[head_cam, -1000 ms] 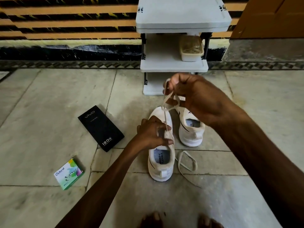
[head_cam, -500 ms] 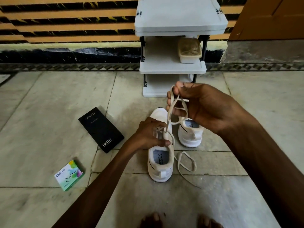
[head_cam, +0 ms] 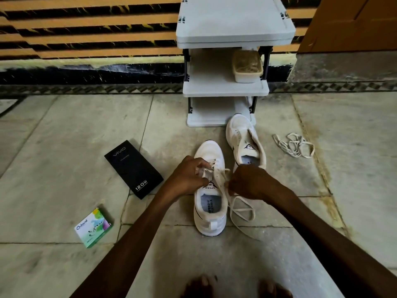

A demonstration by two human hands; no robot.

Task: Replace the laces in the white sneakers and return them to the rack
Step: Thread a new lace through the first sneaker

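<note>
Two white sneakers stand on the stone floor. The near sneaker [head_cam: 209, 203] has a cream lace [head_cam: 240, 209] partly threaded, its loose end trailing on the floor to the right. My left hand [head_cam: 189, 177] pinches the lace at the left eyelets. My right hand [head_cam: 247, 181] is closed on the lace at the right side. The far sneaker [head_cam: 245, 140] has no lace and sits in front of the white shoe rack [head_cam: 225, 89]. A loose lace [head_cam: 293, 145] lies in a heap to its right.
A black phone box [head_cam: 133, 168] and a small green Odonil box [head_cam: 93, 226] lie on the floor to the left. A tub [head_cam: 247, 66] holding laces sits on the rack's middle shelf. My toes [head_cam: 236, 287] show at the bottom edge.
My right hand came down from in front of the rack to the near sneaker's right side. The far sneaker and the loose lace heap are now uncovered. My left hand stayed at the eyelets.
</note>
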